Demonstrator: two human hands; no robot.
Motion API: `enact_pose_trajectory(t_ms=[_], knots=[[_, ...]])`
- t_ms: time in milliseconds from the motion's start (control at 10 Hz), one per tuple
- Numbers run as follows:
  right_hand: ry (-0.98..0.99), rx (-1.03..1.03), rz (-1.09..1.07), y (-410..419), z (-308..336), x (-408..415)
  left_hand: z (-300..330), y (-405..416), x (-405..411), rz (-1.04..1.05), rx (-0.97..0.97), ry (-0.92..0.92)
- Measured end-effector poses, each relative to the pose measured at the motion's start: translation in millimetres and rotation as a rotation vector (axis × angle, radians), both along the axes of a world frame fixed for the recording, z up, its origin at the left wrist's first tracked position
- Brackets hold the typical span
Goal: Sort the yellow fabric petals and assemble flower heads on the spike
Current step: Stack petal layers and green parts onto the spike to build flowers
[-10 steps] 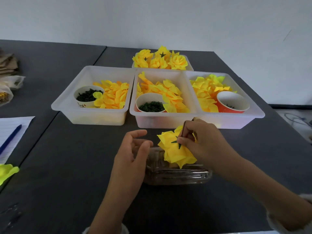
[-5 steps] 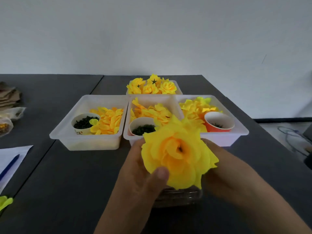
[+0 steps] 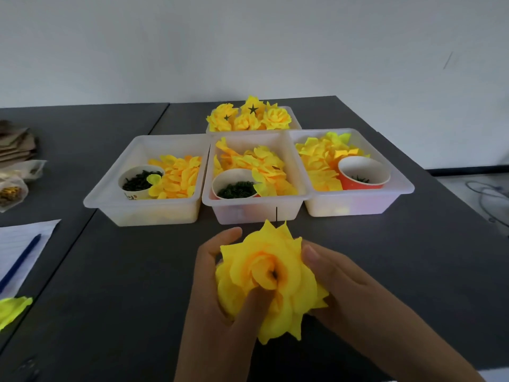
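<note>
Dark table (image 3: pixel 115 271), four clear bins (image 3: pixel 154 213), paper (image 3: pixel 16 244), pen (image 3: pixel 20 261)

Flower head (image 3: pixel 271 282) now lower, nearer table's front edge; left thumb (image 3: pixel 254 304) presses petals, spike (image 3: pixel 276 215) tip seemingly poking out behind.

Your left hand (image 3: pixel 220 288) curls around the flower head (image 3: pixel 270 277) from the left, thumb pressed into the lower petals, fingers behind. Your right hand (image 3: pixel 344 293) cups its right side, thumb tip on the upper edge. Both forearms enter from the bottom of view.
</note>
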State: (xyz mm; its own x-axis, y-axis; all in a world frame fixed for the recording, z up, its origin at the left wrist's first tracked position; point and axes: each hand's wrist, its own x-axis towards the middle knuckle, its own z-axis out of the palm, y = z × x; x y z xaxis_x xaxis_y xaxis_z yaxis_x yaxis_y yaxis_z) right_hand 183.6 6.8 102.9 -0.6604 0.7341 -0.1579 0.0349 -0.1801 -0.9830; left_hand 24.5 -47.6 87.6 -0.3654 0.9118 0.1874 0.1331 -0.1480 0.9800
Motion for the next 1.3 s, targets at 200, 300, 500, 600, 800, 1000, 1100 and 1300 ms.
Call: enact_pose_trajectory(t_ms=[200, 300, 500, 600, 800, 1000, 1100, 1300], knots=[[-0.028, 0.068, -0.004, 1.4, -4.9, -2.9, -5.5, -4.2, 0.1, -0.023, 0.073, 0.154], [-0.075, 0.225, -0.042, -0.8, -4.3, 0.0, -12.3, -1.7, -1.7, -0.005, 0.108, 0.184], [-0.242, 0.527, -0.108, -2.0, -6.8, 4.5, -14.2, 2.6, -5.6, 0.089, 0.256, 0.532], [-0.207, 0.475, -0.136, -1.2, -12.7, 5.9, -19.2, 2.4, -5.4, 0.084, 0.333, 0.589], [-0.028, 0.470, -0.333, -13.9, -24.0, 0.4, -28.5, -1.2, 5.7, 0.344, 0.450, 0.693], [0.031, 0.432, -0.356, -18.6, -25.3, -0.2, -33.3, -1.6, 10.0, 0.302, 0.525, 0.621], [-0.004, 0.469, -0.337, -18.1, -25.3, 1.8, -30.5, -0.3, 7.0, 0.242, 0.487, 0.633], [-0.039, 0.454, -0.296, -21.2, -15.7, 1.9, -20.4, -2.1, 4.1, 0.157, 0.446, 0.688]])
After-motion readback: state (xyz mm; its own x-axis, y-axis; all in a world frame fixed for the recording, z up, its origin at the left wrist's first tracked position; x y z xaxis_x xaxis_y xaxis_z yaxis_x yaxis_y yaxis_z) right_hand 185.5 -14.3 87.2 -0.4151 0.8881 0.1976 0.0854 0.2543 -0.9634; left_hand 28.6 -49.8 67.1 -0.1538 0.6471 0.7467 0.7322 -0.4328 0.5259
